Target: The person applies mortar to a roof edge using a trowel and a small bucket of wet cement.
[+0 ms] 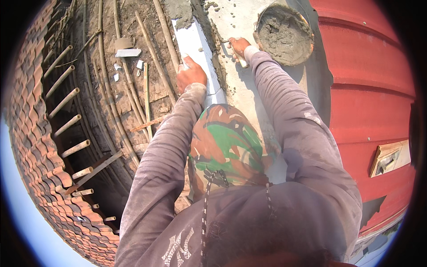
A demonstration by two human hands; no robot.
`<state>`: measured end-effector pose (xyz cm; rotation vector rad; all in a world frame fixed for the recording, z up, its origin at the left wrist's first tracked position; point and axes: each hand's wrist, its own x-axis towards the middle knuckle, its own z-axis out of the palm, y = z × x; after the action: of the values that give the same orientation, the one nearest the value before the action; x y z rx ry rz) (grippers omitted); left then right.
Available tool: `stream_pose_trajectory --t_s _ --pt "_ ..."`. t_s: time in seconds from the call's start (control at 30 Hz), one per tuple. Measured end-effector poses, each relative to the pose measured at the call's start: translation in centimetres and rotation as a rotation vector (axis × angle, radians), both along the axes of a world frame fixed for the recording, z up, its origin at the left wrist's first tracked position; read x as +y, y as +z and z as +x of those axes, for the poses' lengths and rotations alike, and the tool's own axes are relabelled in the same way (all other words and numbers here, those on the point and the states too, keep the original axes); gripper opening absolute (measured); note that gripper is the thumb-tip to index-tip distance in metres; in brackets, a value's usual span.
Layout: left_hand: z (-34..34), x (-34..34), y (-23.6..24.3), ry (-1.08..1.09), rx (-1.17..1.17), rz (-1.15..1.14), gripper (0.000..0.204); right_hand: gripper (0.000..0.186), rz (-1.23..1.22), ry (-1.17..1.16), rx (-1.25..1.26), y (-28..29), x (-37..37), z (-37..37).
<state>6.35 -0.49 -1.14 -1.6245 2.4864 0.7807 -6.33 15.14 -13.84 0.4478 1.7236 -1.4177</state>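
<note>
My left hand (191, 74) grips the left edge of a long white block strip (192, 39), its fingers bent against it and partly hidden. Grey wet mortar (212, 49) runs in a rough line along the right side of the strip. My right hand (238, 48) is closed round the pale handle of a trowel (243, 61), whose blade end is small and hard to make out beside that line. Just right of it stands a round bucket (283, 34) of grey mortar.
Bamboo poles (111, 93) lie over a rough brown deck with small white offcuts (128, 53) at left. Beyond are jutting bamboo ends and roof tiles (33, 147). Red metal roofing (364, 66) fills the right, holding a wooden board (389, 158). My camouflage-clad leg (227, 147) is below my hands.
</note>
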Motion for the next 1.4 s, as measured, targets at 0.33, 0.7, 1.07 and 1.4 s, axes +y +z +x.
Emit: stream_pose_trajectory --t_s 0.33,0.7,1.07,1.4 --pt "0.3 0.1 1.7 0.003 -0.065 0.050 0.075 0.037 -0.022 0.211 -0.037 -2.9 2.1 4.8" --pt "0.2 -0.5 0.7 -0.022 -0.040 0.073 0.080 0.039 -0.201 -0.060 -0.097 -2.3 2.6 19.3" --pt "0.4 -0.2 1.5 0.014 -0.049 0.089 0.080 0.041 -0.152 -0.055 -0.148 4.9 -0.1 15.4" --pt "0.5 0.0 2.0 0.016 -0.045 0.099 0.082 0.035 0.037 0.177 0.203 14.9 10.5 19.4"
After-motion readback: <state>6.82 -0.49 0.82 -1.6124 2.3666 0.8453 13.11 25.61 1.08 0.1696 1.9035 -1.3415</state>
